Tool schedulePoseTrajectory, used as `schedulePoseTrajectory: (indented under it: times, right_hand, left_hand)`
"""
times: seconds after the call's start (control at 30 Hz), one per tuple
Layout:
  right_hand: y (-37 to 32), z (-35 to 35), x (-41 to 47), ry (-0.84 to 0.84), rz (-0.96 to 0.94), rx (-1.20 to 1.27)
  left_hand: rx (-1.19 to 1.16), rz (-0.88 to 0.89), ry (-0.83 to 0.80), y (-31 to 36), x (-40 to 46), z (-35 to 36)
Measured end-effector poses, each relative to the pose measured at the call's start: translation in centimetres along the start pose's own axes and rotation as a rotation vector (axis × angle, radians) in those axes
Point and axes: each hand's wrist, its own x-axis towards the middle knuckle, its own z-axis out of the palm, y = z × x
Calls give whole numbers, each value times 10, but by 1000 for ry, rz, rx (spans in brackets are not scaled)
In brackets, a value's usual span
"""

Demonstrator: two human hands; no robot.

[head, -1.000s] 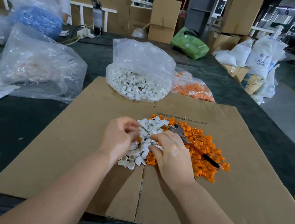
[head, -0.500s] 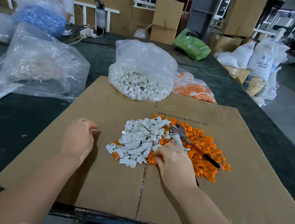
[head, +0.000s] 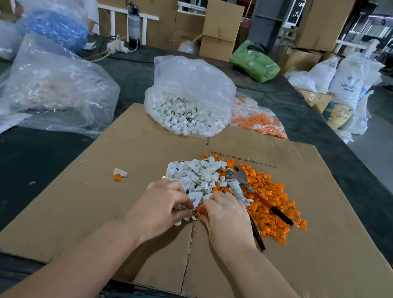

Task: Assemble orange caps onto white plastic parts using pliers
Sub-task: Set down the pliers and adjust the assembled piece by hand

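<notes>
The heap of white parts (head: pixel 197 176) lay on the cardboard sheet (head: pixel 303 236), touching the orange caps (head: pixel 273 202) to its right, with the pliers (head: pixel 247 192) resting across the caps. At the heap's near edge the left hand (head: pixel 161 209) pinched a small white piece with curled fingers, while the right hand (head: pixel 226 217) curled into the caps; its hold could not be told. One assembled piece (head: pixel 119 174) sat apart, left.

Pliers (head: pixel 243 184) lie on the caps (head: pixel 273 198), right of the white parts (head: pixel 195 173).

Matt brown cardboard sheet (head: pixel 305 224); glossy clear plastic bag (head: pixel 193 81); bare metal pliers (head: pixel 237 177) head
</notes>
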Motion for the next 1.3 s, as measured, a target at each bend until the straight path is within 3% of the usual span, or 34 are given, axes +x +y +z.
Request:
schedulePoseTrajectory:
  times: [0.2,0.37,0.73,0.97,1.1,1.3]
  right_hand:
    - [-4,-5,-1,-6,-2,-61]
    - [-6,-7,-6,114,10,-38]
    - [-3,-7,-12,190,27,-8]
    - [-6,-5,-10,188,119,32]
    - [-5,0,-8,82,149,64]
    - [-3,4,-11,137,194,217]
  left_hand:
    - [108,25,-75,0,-1,4]
    - [203,115,-86,1,-2,5]
    - [245,227,-2,7,-9,7]
    - [42,43,23,12,-7,11]
    - [-195,-143,156,22,-6,8]
    - [-451,-341,162,37,-13,9]
